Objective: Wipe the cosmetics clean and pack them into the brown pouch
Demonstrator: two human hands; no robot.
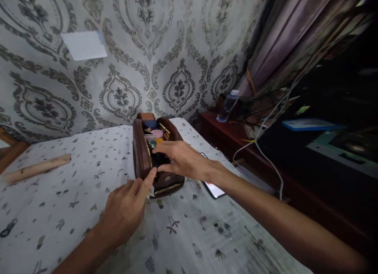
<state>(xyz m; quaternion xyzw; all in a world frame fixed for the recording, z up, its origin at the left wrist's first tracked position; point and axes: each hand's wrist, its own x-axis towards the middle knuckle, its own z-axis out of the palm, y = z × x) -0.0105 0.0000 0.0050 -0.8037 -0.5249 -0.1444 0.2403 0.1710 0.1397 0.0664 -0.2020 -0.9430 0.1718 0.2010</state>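
Observation:
A brown zip-up bag [141, 152] stands unzipped on the bed. Inside it show a dark blue round lid [150, 124], a pink item [156, 134], a green-topped item [152, 143], a yellow item [159, 140] and several gold-coloured sticks [165, 131]. My left hand [125, 207] is at the bag's near left rim, its index finger pressed on the edge and the other fingers curled. My right hand [184, 160] reaches into the opening from the right. Its thumb and fingers close around something black [161, 160], too dark to name.
A phone [215, 190] with a lit screen lies right of the bag, partly under my right forearm. A wooden-looking stick [38, 167] lies at left. On the red-brown side table [206, 118] stand a plastic bottle [228, 105] and cables [273, 116]. The patterned wall [177, 49] rises behind.

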